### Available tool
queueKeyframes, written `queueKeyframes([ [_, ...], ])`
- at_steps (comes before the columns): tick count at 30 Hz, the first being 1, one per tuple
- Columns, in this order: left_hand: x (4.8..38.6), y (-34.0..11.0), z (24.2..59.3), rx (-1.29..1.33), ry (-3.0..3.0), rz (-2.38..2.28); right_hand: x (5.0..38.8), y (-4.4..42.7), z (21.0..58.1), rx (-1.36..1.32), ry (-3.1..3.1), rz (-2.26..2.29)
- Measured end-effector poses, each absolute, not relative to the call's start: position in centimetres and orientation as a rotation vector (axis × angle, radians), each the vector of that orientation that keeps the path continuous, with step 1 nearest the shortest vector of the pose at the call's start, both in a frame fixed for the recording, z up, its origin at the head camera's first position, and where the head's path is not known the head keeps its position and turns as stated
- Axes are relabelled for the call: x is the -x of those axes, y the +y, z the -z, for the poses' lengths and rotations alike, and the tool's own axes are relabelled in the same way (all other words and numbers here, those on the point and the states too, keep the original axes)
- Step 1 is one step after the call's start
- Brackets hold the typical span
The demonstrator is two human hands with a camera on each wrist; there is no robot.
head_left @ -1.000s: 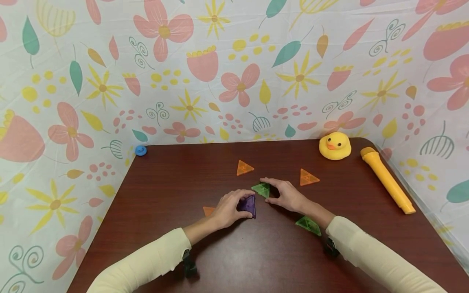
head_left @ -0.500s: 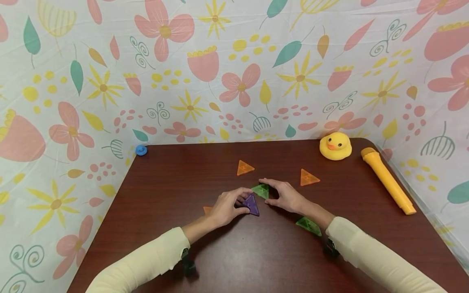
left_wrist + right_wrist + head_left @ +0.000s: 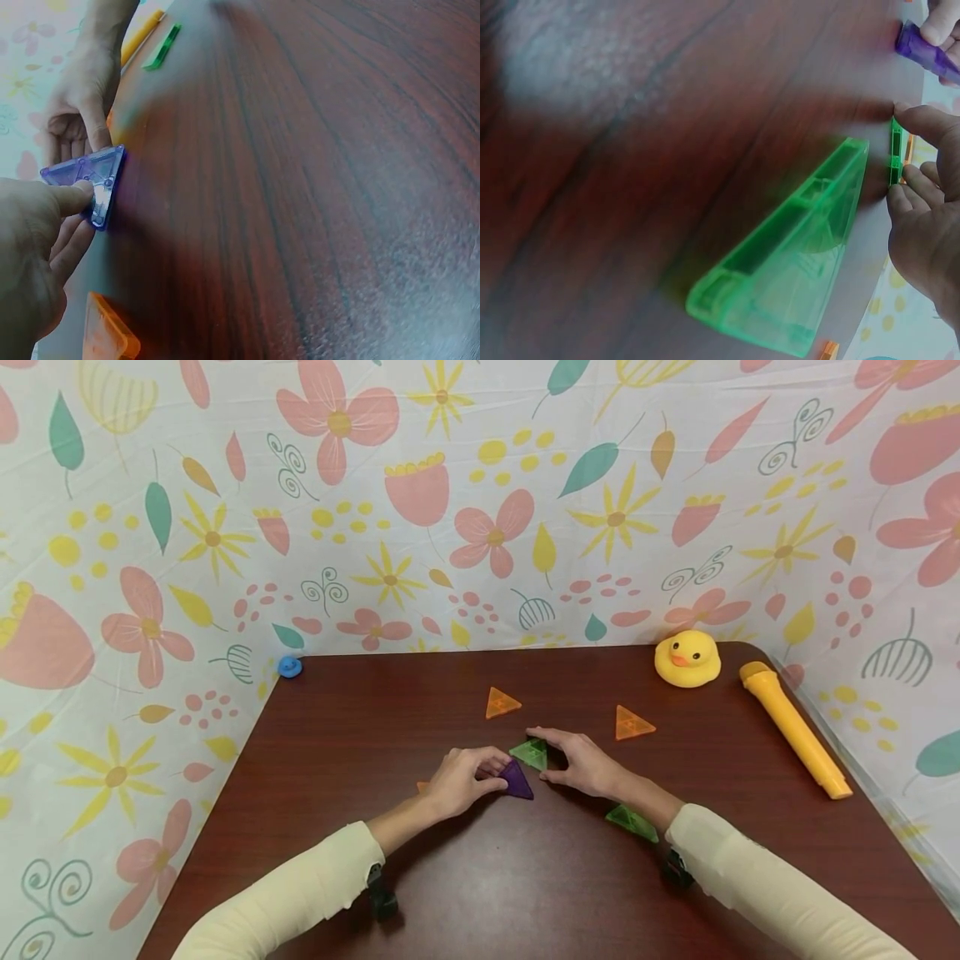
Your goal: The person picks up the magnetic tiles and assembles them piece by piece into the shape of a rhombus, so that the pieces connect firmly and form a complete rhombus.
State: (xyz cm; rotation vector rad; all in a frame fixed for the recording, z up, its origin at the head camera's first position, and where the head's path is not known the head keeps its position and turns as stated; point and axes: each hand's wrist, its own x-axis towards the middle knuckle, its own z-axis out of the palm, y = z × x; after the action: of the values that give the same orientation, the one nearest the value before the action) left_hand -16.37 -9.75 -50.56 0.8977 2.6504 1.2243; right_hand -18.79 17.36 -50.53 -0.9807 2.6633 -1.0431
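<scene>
My left hand [image 3: 459,782] pinches a translucent purple triangular magnetic tile [image 3: 519,779] between thumb and fingers. In the left wrist view the thumb lies across the face of the purple tile [image 3: 106,169], which is tilted above the tabletop. Just right of it, my right hand [image 3: 587,766] holds a green triangular tile [image 3: 531,753] that lies flat. Thumb and fingertips grip that green tile [image 3: 896,150] at opposite ends in the right wrist view. The purple and green tiles are close, with a small gap. A second green tile [image 3: 632,823] lies below the right wrist.
Two orange triangular tiles [image 3: 501,703] lie beyond the hands, one farther right. Another orange tile [image 3: 423,786] is partly hidden by the left hand. A yellow duck [image 3: 687,660], yellow toy microphone [image 3: 795,729] and small blue duck [image 3: 289,667] stand near the table's edges.
My left hand has turned the purple tile from near upright to a flatter tilt and shifted it slightly right. My right hand has slid the green tile a little left.
</scene>
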Motion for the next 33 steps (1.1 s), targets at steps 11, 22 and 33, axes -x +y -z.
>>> queueKeyframes([
  [11,17.2,-10.1,49.4,-0.913,2.675,-1.305,18.6,17.1,50.7,0.989,2.609,1.1],
  [22,18.1,-9.9,48.7,-0.882,2.742,-1.339,18.4,17.0,50.7,0.953,2.567,1.17],
  [33,18.9,-9.7,48.4,-0.864,2.818,-1.329,18.2,16.8,50.6,0.917,2.525,1.213],
])
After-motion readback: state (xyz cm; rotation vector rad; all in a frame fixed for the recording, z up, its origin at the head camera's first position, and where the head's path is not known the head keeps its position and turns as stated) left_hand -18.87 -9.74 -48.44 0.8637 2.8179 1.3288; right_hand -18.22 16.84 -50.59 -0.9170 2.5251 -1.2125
